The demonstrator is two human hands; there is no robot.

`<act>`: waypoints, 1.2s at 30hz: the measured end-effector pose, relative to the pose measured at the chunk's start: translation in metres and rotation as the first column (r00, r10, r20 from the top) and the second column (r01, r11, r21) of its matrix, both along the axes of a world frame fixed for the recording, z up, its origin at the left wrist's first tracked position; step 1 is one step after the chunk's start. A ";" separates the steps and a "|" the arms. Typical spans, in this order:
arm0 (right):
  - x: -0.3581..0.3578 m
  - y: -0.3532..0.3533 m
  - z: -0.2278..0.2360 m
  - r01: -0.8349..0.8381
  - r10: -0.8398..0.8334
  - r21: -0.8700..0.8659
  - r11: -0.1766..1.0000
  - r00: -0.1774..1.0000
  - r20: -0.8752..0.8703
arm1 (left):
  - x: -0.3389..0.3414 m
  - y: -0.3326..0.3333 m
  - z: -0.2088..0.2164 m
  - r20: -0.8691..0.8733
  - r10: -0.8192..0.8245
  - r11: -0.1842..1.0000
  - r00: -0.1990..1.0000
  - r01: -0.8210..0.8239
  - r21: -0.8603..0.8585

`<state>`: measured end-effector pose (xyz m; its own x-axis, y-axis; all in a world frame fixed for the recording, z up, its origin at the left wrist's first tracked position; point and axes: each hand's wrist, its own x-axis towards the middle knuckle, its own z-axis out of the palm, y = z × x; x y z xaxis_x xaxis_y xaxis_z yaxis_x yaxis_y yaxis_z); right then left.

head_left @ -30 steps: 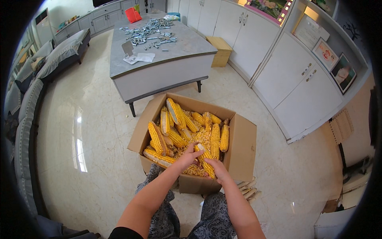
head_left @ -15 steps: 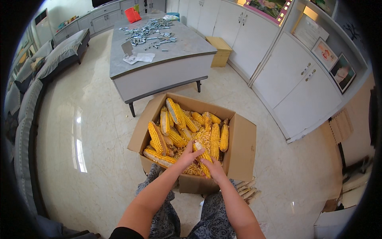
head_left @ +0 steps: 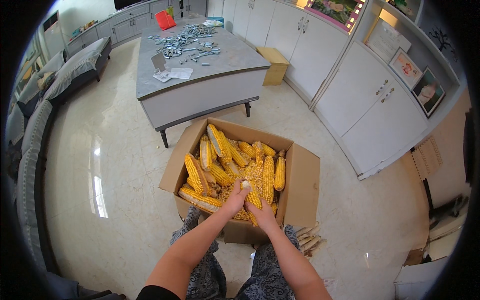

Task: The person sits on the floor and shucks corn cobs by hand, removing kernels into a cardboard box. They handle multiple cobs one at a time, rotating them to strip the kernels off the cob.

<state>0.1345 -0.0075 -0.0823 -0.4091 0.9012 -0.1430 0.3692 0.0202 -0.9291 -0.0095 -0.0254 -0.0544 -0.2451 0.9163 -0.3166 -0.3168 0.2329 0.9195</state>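
Both my hands are closed on one yellow corn cob (head_left: 254,198), held slantwise over the near side of an open cardboard box (head_left: 303,186). My left hand (head_left: 236,198) grips its upper end, where a pale patch without kernels shows. Lower down, my right hand (head_left: 263,216) wraps the cob from the right. Loose kernels (head_left: 252,175) cover the middle of the box. Several whole ears of corn (head_left: 196,175) are piled at its left and back, and more ears (head_left: 268,179) stand along the right side. My fingers partly hide the held cob.
The box's right flap (head_left: 304,187) is folded outward. Pale bare cobs (head_left: 311,240) lie on the floor at its right, near my leg. Beyond the box stands a grey table (head_left: 225,60) with many small metal pieces (head_left: 187,42). White cabinets (head_left: 375,100) line the right; a sofa (head_left: 32,150) is at left.
My right hand has shifted slightly down and left along the cob. The left hand stays near the cob's upper end, and the pale patch there shows a little more.
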 end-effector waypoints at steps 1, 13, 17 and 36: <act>-0.006 -0.005 0.036 -0.023 0.019 -0.144 0.989 1.000 -0.024 | -0.003 -0.003 0.001 0.025 0.011 1.000 1.000 -0.011 0.011; 0.014 0.028 0.083 0.003 -0.379 -0.624 0.782 0.796 -0.471 | -0.017 -0.010 0.046 0.197 0.143 0.990 0.970 -0.139 -0.031; 0.007 0.036 0.063 0.041 -0.510 -0.655 0.754 0.665 -0.546 | -0.005 -0.016 0.045 0.239 -0.085 0.995 0.967 0.096 -0.039; -0.039 -0.004 0.076 -0.015 -0.001 -0.051 0.999 0.952 -0.306 | 0.018 -0.011 0.070 0.361 0.196 0.974 0.912 -0.137 -0.182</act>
<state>0.0957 -0.0118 -0.0068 -0.4471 0.8927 -0.0564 0.0670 -0.0294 -0.9973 0.0082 -0.0363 0.0155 -0.2265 0.8071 -0.5453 -0.6771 0.2720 0.6838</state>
